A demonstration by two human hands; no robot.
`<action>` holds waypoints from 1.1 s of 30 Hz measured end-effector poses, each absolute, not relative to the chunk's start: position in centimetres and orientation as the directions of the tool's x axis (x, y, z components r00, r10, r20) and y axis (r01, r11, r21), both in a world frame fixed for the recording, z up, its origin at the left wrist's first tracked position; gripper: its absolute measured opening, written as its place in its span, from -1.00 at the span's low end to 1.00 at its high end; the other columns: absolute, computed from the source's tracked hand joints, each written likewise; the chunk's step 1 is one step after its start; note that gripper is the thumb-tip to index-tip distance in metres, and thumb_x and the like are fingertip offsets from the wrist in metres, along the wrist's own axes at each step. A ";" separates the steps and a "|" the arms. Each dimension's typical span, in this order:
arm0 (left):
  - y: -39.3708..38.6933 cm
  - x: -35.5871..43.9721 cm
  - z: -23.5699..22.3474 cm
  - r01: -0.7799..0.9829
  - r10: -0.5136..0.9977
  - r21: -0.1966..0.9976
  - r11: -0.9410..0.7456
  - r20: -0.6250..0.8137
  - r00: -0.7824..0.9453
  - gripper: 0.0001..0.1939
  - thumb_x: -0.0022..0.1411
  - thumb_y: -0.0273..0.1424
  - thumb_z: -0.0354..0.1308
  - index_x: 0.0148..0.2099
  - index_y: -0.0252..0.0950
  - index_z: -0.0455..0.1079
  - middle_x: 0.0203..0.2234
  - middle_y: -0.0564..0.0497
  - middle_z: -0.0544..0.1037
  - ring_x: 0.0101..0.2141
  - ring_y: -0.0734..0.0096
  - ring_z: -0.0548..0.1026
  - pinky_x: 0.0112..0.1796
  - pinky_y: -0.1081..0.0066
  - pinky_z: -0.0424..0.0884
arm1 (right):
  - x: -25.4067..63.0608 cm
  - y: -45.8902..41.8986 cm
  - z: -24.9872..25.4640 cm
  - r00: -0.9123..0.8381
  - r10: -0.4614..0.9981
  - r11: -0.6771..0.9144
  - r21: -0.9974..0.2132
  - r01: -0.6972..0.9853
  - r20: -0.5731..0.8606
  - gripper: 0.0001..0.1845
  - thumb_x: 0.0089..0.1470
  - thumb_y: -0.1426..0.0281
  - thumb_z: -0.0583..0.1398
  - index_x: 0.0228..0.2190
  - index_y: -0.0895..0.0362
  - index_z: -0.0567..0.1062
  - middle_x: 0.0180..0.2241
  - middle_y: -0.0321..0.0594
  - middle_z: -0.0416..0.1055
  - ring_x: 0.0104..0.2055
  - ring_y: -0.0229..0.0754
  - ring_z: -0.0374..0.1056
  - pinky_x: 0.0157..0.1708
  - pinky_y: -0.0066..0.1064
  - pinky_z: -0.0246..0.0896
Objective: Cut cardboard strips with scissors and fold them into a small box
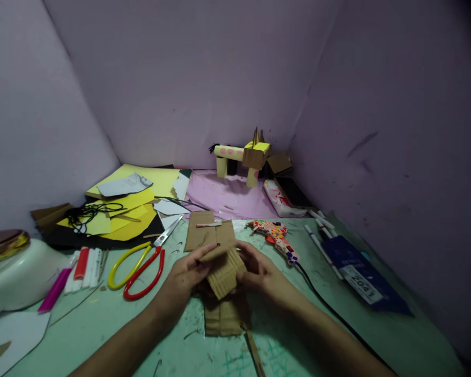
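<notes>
Between both hands is a small folded cardboard box (225, 275), raised a little over the table and tilted. My left hand (190, 272) grips its left edge, thumb on the front and fingers behind. From the other side my right hand (261, 272) pinches it with curled fingers; some fingertips are hidden behind the cardboard. Below the box lies a flat cardboard piece (223, 317). Behind it another cardboard sheet (198, 238) carries a small cutter-like strip (209, 224). Scissors (157, 251) with one yellow and one red handle lie open left of my left hand.
A flower-patterned glue gun (277, 238) with a black cord lies at right, near a blue packet (365, 277). Markers (82, 269) and yellow paper (141, 217) are at left. A paper animal figure (239, 154) stands at the back. Walls enclose the table (298, 340).
</notes>
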State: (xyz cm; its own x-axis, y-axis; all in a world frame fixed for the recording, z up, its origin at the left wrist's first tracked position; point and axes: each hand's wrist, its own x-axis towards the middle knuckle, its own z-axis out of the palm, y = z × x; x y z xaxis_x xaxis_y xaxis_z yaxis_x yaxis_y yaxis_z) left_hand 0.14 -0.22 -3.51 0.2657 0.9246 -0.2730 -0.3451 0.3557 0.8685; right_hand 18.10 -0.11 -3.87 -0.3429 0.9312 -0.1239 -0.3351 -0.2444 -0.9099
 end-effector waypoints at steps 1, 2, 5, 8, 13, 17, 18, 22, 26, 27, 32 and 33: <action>-0.1 0.2 -3.4 -0.345 0.936 0.876 0.336 -0.270 0.227 -0.63 0.01 -0.26 0.28 -0.14 -0.34 0.43 -0.42 -0.05 0.56 -0.44 0.33 0.51 -0.46 0.43 0.44 | 18.1 -0.1 -4.0 -0.354 0.929 -0.231 -0.916 -0.328 -0.107 -0.36 -0.29 0.53 0.29 -0.07 0.03 0.35 -0.07 -0.11 0.36 -0.07 -0.03 0.30 -0.32 -0.33 0.28; -0.1 0.3 -3.3 -0.352 0.945 0.881 0.317 -0.261 0.198 -0.65 0.03 -0.20 0.26 -0.22 -0.35 0.43 -0.50 -0.01 0.54 -0.51 0.38 0.49 -0.52 0.47 0.42 | 18.0 -0.1 -4.2 -0.349 0.933 -0.203 -0.928 -0.313 -0.086 -0.36 -0.29 0.53 0.30 -0.08 0.03 0.35 -0.07 -0.12 0.36 -0.09 -0.04 0.31 -0.33 -0.33 0.28; 0.2 0.1 -3.3 -0.361 0.955 0.887 0.288 -0.239 0.174 -0.68 0.01 -0.17 0.28 -0.36 -0.35 0.40 -0.61 0.06 0.48 -0.62 0.48 0.42 -0.62 0.53 0.36 | 18.0 -0.1 -4.7 -0.287 0.958 -0.098 -0.966 -0.237 -0.027 -0.51 -0.33 0.58 0.31 -0.25 0.08 0.43 -0.28 -0.23 0.43 -0.27 -0.19 0.33 -0.33 -0.41 0.22; 0.3 -0.3 -3.6 -0.348 0.956 0.894 0.281 -0.230 0.183 -0.72 0.02 -0.21 0.27 -0.39 -0.34 0.39 -0.61 0.07 0.47 -0.61 0.46 0.42 -0.62 0.51 0.38 | 18.1 -0.3 -4.7 -0.306 0.950 -0.130 -0.972 -0.197 -0.065 -0.78 -0.33 0.59 0.29 -0.52 0.13 0.44 -0.54 -0.36 0.36 -0.49 -0.30 0.25 -0.48 -0.49 0.11; 0.2 -0.3 -3.6 -0.238 0.950 0.931 0.276 -0.225 0.217 -0.77 0.11 -0.28 0.15 -0.25 -0.34 0.47 -0.52 0.00 0.55 -0.60 0.43 0.43 -0.61 0.47 0.38 | 18.2 -0.6 -3.7 -0.417 0.904 -0.168 -0.974 -0.152 -0.091 -0.86 -0.41 0.54 0.35 -0.70 0.16 0.48 -0.48 -0.26 0.38 -0.43 -0.24 0.30 -0.45 -0.43 0.13; 0.2 -0.8 -2.7 -0.048 0.950 0.985 0.169 -0.150 0.275 -0.64 0.00 -0.53 0.17 -0.11 -0.22 0.52 -0.12 -0.02 0.56 -0.10 0.24 0.44 -0.03 0.33 0.29 | 18.3 -0.6 -3.3 -0.472 0.878 -0.159 -0.980 -0.117 -0.087 -0.92 -0.33 0.48 0.37 -0.66 0.12 0.57 -0.46 -0.26 0.39 -0.38 -0.23 0.31 -0.38 -0.41 0.14; 0.2 -1.2 -2.5 0.023 0.940 0.993 0.119 -0.120 0.319 -0.54 -0.04 -0.58 0.14 -0.06 -0.17 0.50 -0.03 0.02 0.51 0.01 0.20 0.36 0.07 0.29 0.16 | 18.3 -0.6 -3.2 -0.484 0.872 -0.154 -0.980 -0.123 -0.077 -0.93 -0.32 0.46 0.37 -0.66 0.11 0.57 -0.45 -0.25 0.40 -0.35 -0.21 0.32 -0.38 -0.40 0.14; 0.7 -2.6 -2.2 0.121 0.863 0.992 0.027 -0.084 0.499 -0.37 -0.15 -0.53 0.07 0.05 -0.13 0.41 0.06 0.06 0.43 0.08 -0.03 0.28 0.06 0.08 0.12 | 18.4 -0.6 -2.8 -0.509 0.860 -0.126 -0.980 -0.154 -0.031 -0.87 -0.32 0.39 0.39 -0.72 0.10 0.55 -0.42 -0.21 0.42 -0.30 -0.16 0.33 -0.31 -0.36 0.17; 0.7 -2.2 -2.5 0.066 0.900 0.992 0.108 -0.126 0.418 -0.45 -0.04 -0.27 0.22 0.03 -0.32 0.43 -0.05 -0.15 0.52 -0.04 -0.11 0.40 -0.07 0.07 0.29 | 18.5 -0.7 -2.7 -0.527 0.850 -0.074 -0.989 -0.131 0.007 -0.83 -0.25 0.42 0.37 -0.72 0.14 0.50 -0.40 -0.21 0.39 -0.33 -0.20 0.32 -0.27 -0.35 0.19; 0.6 -1.9 -2.6 0.055 0.915 0.992 0.109 -0.122 0.385 -0.42 -0.07 -0.26 0.26 0.04 -0.36 0.42 -0.06 -0.19 0.52 -0.05 -0.08 0.41 -0.08 0.10 0.30 | 18.5 -0.7 -2.6 -0.534 0.845 -0.070 -0.990 -0.119 0.004 -0.82 -0.26 0.43 0.37 -0.71 0.15 0.47 -0.40 -0.22 0.37 -0.33 -0.21 0.31 -0.29 -0.37 0.20; 0.4 -0.9 -2.7 0.003 0.956 0.997 0.082 -0.080 0.282 -0.36 -0.07 -0.33 0.26 0.10 -0.43 0.32 -0.04 -0.22 0.49 -0.07 0.05 0.44 -0.10 0.19 0.36 | 19.0 -1.1 -2.1 -0.556 0.828 -0.148 -0.984 -0.096 -0.070 -0.61 -0.39 0.49 0.42 -0.66 0.13 0.26 -0.50 -0.37 0.26 -0.45 -0.30 0.22 -0.47 -0.49 0.13; 0.4 -0.9 -2.7 0.003 0.963 0.997 0.072 -0.070 0.259 -0.36 -0.07 -0.35 0.25 0.10 -0.43 0.31 -0.05 -0.22 0.49 -0.08 0.08 0.44 -0.10 0.20 0.36 | 19.1 -1.1 -2.0 -0.550 0.834 -0.121 -0.988 -0.094 -0.050 -0.59 -0.39 0.50 0.42 -0.65 0.13 0.25 -0.49 -0.36 0.27 -0.45 -0.30 0.22 -0.47 -0.50 0.12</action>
State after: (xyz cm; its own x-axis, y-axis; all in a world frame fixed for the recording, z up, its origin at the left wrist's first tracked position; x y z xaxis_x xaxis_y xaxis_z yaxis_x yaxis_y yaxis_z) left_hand -0.92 0.39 -2.73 0.2594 0.9632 -0.0702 0.0032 0.0719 0.9974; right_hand 19.09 -1.12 -1.99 -0.5498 0.8338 -0.0496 -0.0936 -0.1206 -0.9883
